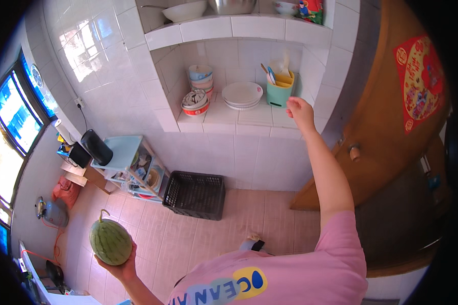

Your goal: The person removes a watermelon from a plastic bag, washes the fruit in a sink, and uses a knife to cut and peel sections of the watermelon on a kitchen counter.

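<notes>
A small striped green watermelon (110, 241) with a curled stem rests in my left hand (123, 267), held low on the left, palm beneath it. My right hand (300, 111) is raised before the tiled wall niche with its fingers curled; no held object shows in it. Just left of that hand stands a green and yellow utensil holder (279, 91) containing a white rice paddle and other utensils. Stacked white plates (242, 94) sit in the middle of the niche shelf, and stacked bowls (195, 103) stand at its left.
On the tiled floor below the niche is a black plastic crate (194, 195), beside a tiered shelf rack (126, 146). A wooden door (370, 133) stands at the right. A gas cylinder (56, 213) is at the left wall. More bowls sit on the upper shelf (233, 28).
</notes>
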The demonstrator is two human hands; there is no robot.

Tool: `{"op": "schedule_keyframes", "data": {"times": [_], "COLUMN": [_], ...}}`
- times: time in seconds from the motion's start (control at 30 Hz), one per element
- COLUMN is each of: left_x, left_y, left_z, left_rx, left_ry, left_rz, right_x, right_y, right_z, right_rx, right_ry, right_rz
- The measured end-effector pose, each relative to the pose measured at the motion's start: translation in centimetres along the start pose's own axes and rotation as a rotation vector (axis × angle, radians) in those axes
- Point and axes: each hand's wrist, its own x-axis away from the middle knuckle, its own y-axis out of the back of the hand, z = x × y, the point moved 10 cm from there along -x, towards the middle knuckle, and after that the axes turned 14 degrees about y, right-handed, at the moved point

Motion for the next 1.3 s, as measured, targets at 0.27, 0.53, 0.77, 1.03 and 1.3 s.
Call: {"op": "schedule_keyframes", "data": {"times": [0.27, 0.53, 0.77, 1.03, 1.3], "left_x": [-6.6, -8.2, -9.8, -7.9, -2.9], "left_y": [-4.2, -7.2, -7.6, -5.7, -5.0], "left_z": [10.8, 15.9, 18.5, 18.0, 16.8], "left_rx": [-0.027, 0.003, 0.012, -0.083, 0.016], "left_ry": [0.052, -0.142, -0.182, -0.193, -0.254], "left_rz": [-0.039, -0.106, -0.142, -0.098, 0.037], "right_x": [-19.6, -24.6, -22.1, -11.0, -0.9], "right_y": [-3.3, -8.8, -5.0, 2.2, -17.8], "right_z": [-5.9, -10.9, -4.0, 9.0, -3.2], "right_rx": [0.667, 0.939, 1.031, 0.268, -0.648], "right_ry": [0.244, 0.214, 0.414, 0.865, -0.211], "right_rz": [0.118, 0.439, 0.08, -0.586, 0.219]}}
